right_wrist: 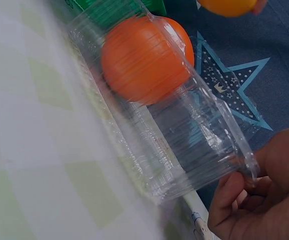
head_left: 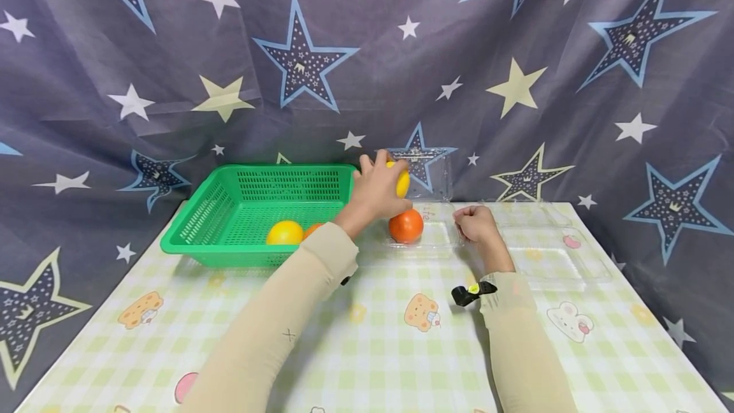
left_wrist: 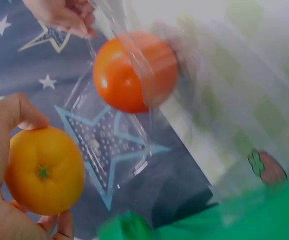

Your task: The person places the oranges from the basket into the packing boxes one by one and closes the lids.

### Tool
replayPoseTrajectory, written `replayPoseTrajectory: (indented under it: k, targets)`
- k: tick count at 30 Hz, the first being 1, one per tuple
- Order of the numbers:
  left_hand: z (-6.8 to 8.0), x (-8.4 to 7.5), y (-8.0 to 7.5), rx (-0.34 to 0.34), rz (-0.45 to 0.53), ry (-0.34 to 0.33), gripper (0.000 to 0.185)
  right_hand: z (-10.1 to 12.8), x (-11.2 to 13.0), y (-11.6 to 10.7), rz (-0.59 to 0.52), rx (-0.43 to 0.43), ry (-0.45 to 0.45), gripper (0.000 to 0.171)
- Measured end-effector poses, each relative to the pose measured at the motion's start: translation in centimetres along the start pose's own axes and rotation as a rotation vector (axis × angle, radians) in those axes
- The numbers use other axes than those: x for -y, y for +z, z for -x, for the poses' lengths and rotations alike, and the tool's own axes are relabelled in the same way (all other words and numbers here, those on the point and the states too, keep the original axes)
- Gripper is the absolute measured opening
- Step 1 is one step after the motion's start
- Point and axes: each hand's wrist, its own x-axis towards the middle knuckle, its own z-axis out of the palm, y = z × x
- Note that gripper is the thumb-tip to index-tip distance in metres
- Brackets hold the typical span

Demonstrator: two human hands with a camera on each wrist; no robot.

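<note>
Head view: your left hand (head_left: 375, 191) grips the yellow fruit (head_left: 402, 181) just above the orange (head_left: 406, 225) sitting in the clear clamshell box (head_left: 427, 244). Your right hand (head_left: 474, 222), fingers curled, pinches the box's edge beside it. Green basket (head_left: 189, 229) lies left; open table toward you.

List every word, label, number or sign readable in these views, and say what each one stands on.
"X": a small cross-shaped mark on the left sleeve, seen in the head view.
Pinkish lettering on the tablecloth beside the orange fruit: too small to read.
The black wrist strap carries a yellow dot, no legible text.
The yellow fruit, the green basket and the clear plastic box show no writing.
</note>
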Motion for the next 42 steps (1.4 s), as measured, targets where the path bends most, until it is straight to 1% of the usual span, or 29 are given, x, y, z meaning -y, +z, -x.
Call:
replayPoseTrajectory:
  k: [8,13,17,20,23,30,33,36,42]
  targets:
    - [-0.3,-2.5,1.3,0.071,0.049,0.025,0.072,-0.2,-0.3,-0.1,0.008,-0.013,-0.016,0.028]
    - [-0.3,-3.9,2.4,0.103,0.070,0.037,0.072,-0.4,-0.2,-0.2,0.028,-0.031,-0.019,0.027]
    - [-0.2,-4.7,3.3,0.123,0.072,0.062,0.073,-0.4,-0.1,-0.3,0.036,-0.025,-0.015,0.029]
    - [-0.1,-5.4,4.0,0.131,0.075,0.086,0.073,-0.3,0.0,-0.3,0.035,-0.021,-0.003,0.029]
    - [0.2,-5.9,4.5,0.134,0.087,0.093,0.072,-0.3,0.1,-0.4,0.036,-0.018,0.003,0.029]
    - [0.8,-7.3,5.5,0.118,0.051,0.113,0.070,-0.4,0.2,-0.6,0.066,-0.027,-0.015,0.018]
    - [0.9,-7.7,6.1,0.119,0.033,0.115,0.072,-0.5,-0.1,-0.6,0.072,-0.042,-0.027,0.017]
    - [1.0,-7.9,6.7,0.131,0.020,0.102,0.074,-0.7,-0.3,-0.5,0.068,-0.046,-0.030,0.019]
    - [0.7,-7.5,7.6,0.136,-0.022,0.070,0.075,-0.8,-0.2,-0.4,0.037,-0.030,-0.013,0.021]
